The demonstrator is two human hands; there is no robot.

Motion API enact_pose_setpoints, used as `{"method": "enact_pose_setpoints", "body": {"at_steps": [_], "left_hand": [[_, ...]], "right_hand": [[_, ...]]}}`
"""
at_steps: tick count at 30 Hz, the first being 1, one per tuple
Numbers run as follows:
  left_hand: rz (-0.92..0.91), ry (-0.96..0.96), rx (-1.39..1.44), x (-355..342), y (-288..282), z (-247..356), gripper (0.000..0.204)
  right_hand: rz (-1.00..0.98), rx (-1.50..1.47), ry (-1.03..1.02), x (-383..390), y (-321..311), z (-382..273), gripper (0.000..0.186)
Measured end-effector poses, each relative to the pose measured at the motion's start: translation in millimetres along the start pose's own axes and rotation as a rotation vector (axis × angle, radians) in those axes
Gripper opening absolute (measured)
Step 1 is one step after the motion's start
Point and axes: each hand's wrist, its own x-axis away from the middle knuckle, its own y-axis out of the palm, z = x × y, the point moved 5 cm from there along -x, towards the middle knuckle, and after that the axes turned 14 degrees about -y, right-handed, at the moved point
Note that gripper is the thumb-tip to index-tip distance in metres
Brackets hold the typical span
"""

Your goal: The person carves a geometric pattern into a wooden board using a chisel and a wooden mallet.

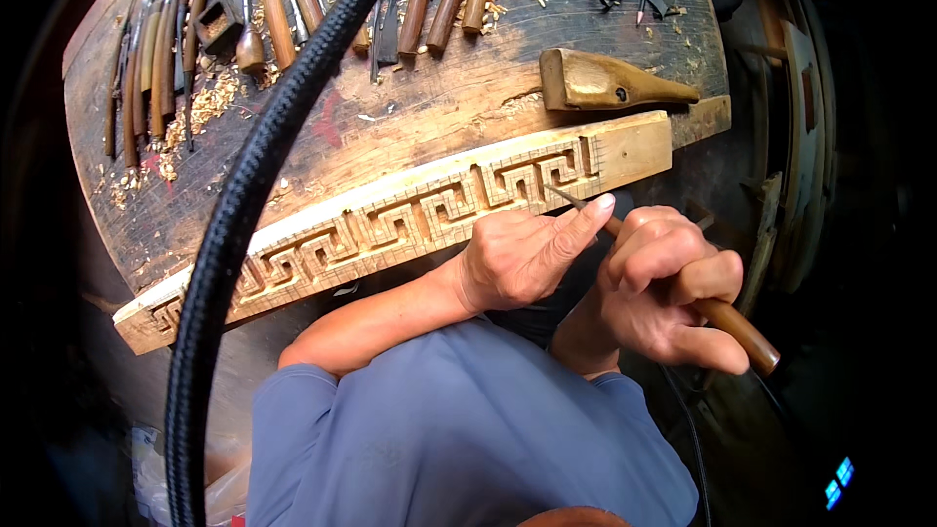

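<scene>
Already most of the wooden strip (390,224) is carrying its carved key-fret pattern: seen from the head camera, the squared spirals are running in relief from the strip's lower-left end, partly hidden behind a thick black braided hose (244,195), up to the last spiral near its upper-right end, where a short stretch of bare, uncarved wood is remaining. By my judgement the carving is nearly complete, with only trimming at that last spiral and perhaps the plain end left. The strip is lying along the near edge of the desk (439,107), its long axis slanting from lower left to upper right. The right hand (673,288) is wrapping its grip closed around the brown handle of a carving chisel (727,317), whose long axis is running from the butt at lower right up to the thin blade at upper left, the tip pointing into the last spiral. The left hand (522,254) is curling closed over the strip's edge, its forefinger stretching along the blade to steady it. Beyond the strip, a wooden mallet (610,83) is lying on the desk, and a row of spare chisels (293,0) is sitting among shavings at the far side.
</scene>
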Motion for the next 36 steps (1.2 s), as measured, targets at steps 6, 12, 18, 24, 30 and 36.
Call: {"method": "enact_pose_setpoints", "body": {"at_steps": [6,12,18,24,30,36], "left_hand": [[0.006,-0.019,0.034,-7,4,-13,0.063],[0.004,-0.046,0.030,-10,-2,-14,0.066],[0.034,-0.060,0.031,-9,0,-17,0.064],[0.034,-0.090,0.029,-9,-2,-17,0.063],[0.028,-0.085,0.079,-9,-2,-17,0.068],[0.068,-0.088,0.095,-8,-1,-18,0.064]], "right_hand": [[0.059,0.065,0.092,-6,1,18,0.084],[0.205,0.146,0.181,-4,3,23,0.086],[0.177,0.129,0.199,-4,6,27,0.087],[0.187,0.134,0.199,-3,7,28,0.088],[0.238,0.188,0.163,-1,10,26,0.088],[0.184,0.141,0.162,2,11,28,0.088]]}}
